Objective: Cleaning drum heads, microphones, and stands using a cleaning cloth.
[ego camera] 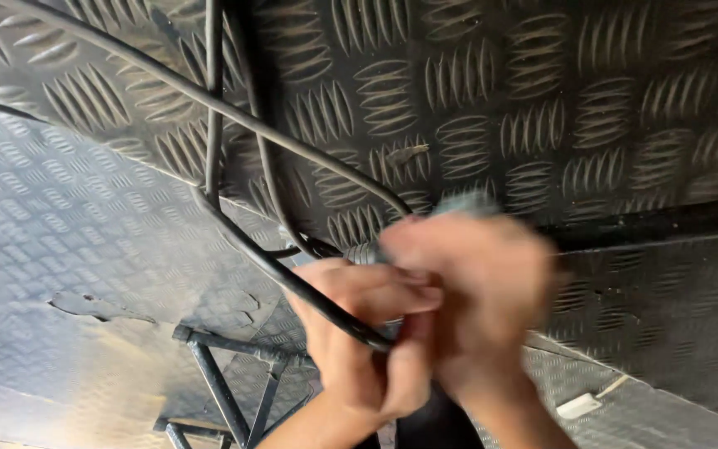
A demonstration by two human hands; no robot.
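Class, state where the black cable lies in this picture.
In the head view, the black cable runs down the left of centre over the tread-plate metal floor into the left hand.

Dark metal tread plate (542, 100) with a raised ribbed pattern fills the upper part of the view, meeting a lighter grey tread plate floor (60, 224) along a slanted seam. A dented patch (97, 306) (paler at its edge) marks the floor toward its left side. A black metal frame (226, 382) of thin bars stands near the floor's lower edge. A small pale rectangular scrap (579, 406) lies on the floor toward the lower right corner.
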